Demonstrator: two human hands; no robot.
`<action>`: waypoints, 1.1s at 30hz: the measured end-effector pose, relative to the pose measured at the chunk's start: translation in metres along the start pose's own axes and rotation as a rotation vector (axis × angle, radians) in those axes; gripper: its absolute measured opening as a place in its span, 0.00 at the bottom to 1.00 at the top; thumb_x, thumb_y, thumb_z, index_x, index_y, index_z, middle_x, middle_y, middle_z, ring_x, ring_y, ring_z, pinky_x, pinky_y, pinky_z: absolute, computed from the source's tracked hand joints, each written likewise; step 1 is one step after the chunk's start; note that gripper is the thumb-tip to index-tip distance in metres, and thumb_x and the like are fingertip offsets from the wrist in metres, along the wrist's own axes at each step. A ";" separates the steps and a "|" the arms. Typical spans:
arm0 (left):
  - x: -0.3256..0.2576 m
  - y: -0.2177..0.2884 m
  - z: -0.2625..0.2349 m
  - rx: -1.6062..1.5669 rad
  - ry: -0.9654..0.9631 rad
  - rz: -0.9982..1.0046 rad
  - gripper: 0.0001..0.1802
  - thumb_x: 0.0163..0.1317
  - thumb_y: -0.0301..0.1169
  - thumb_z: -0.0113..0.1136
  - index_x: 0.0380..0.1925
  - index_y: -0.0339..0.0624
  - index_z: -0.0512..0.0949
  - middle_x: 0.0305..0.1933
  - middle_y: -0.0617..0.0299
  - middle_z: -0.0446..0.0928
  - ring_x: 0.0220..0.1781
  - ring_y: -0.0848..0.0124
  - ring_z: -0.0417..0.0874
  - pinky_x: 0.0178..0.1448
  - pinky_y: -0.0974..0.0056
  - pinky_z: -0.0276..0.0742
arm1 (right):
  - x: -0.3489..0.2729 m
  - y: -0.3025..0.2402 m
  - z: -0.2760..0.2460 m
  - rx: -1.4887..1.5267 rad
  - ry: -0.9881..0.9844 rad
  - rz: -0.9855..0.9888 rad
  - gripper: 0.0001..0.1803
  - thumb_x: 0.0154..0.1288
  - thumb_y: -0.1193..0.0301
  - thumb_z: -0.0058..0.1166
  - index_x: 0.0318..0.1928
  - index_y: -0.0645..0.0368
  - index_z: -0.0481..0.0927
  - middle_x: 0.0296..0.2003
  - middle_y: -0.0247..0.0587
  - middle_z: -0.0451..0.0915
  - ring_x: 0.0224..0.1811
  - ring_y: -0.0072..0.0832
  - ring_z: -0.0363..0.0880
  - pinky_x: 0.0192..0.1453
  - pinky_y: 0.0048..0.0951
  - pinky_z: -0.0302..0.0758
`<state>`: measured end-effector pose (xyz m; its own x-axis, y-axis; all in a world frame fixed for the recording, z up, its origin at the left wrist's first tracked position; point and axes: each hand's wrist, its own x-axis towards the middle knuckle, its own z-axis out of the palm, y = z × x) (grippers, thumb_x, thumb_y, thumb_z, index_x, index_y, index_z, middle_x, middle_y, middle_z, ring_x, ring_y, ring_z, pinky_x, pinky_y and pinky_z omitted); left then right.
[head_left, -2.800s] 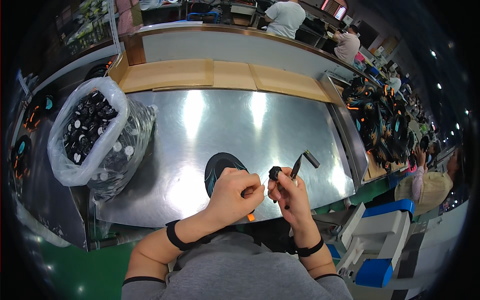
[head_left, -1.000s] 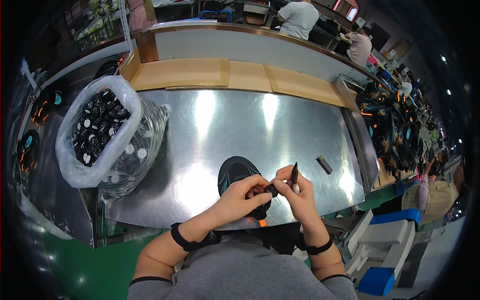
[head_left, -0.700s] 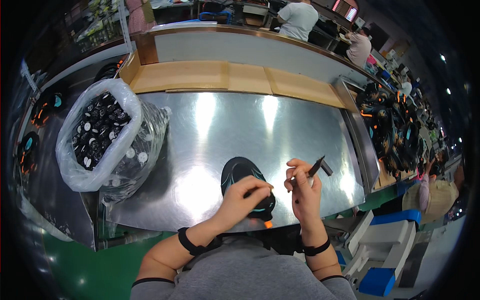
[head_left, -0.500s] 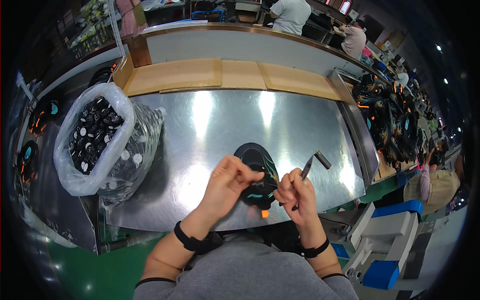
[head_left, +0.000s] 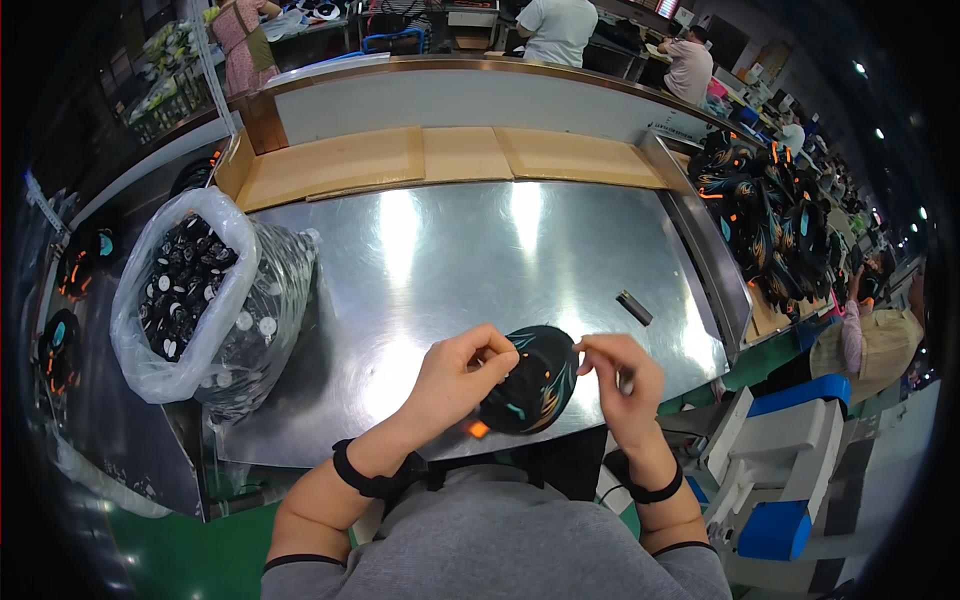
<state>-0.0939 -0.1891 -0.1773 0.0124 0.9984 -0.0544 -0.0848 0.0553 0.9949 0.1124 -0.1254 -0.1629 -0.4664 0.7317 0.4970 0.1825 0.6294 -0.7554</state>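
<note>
A black curved piece (head_left: pixel 545 385) with teal and orange flame-like markings and an orange tab lies low on the metal table; its exact kind is unclear. At its left side, my left hand (head_left: pixel 462 375) pinches, thumb against forefinger, over the piece; whatever the fingertips hold is too small to name. My right hand (head_left: pixel 622 385) is closed at the piece's right edge, its thumb and forefinger together. A small glint shows among its curled fingers, but the thing there is mostly hidden. Farther right, a small dark block (head_left: pixel 634 308) lies on the table.
A clear plastic bag (head_left: pixel 285 320) full of small black parts with white discs stands at the left. Cardboard strips (head_left: pixel 465 155) line the table's back. Similar black pieces (head_left: pixel 770 220) are heaped at the right, beside a metal rail (head_left: pixel 708 260). Other people work beyond.
The black piece has turned and tilted. My right hand has moved right and up to its edge; the slim black tool that stuck out of it no longer shows clearly.
</note>
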 end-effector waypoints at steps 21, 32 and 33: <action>-0.009 -0.026 0.017 -0.493 -0.043 -0.094 0.04 0.58 0.19 0.60 0.34 0.34 0.80 0.31 0.61 0.80 0.31 0.77 0.78 0.38 0.73 0.75 | -0.021 0.016 0.032 1.234 -0.270 0.666 0.06 0.65 0.74 0.54 0.36 0.62 0.71 0.24 0.41 0.77 0.21 0.20 0.69 0.26 0.19 0.67; -0.009 -0.022 0.006 -0.446 -0.117 -0.214 0.05 0.59 0.24 0.61 0.35 0.36 0.77 0.30 0.65 0.76 0.28 0.80 0.73 0.35 0.76 0.71 | -0.004 -0.020 -0.007 -0.733 -0.361 -0.230 0.14 0.47 0.68 0.67 0.36 0.58 0.81 0.24 0.36 0.71 0.27 0.29 0.71 0.30 0.27 0.66; -0.010 -0.023 0.006 -0.447 -0.118 -0.225 0.05 0.59 0.24 0.61 0.35 0.36 0.77 0.30 0.65 0.76 0.28 0.80 0.73 0.35 0.76 0.71 | -0.006 -0.021 -0.008 -0.590 -0.493 -0.065 0.17 0.47 0.67 0.67 0.40 0.53 0.82 0.25 0.33 0.73 0.32 0.30 0.73 0.35 0.31 0.69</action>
<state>-0.0861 -0.2000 -0.1993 0.1896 0.9551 -0.2277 -0.4843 0.2927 0.8245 0.1178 -0.1406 -0.1466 -0.7982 0.5748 0.1801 0.5088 0.8034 -0.3094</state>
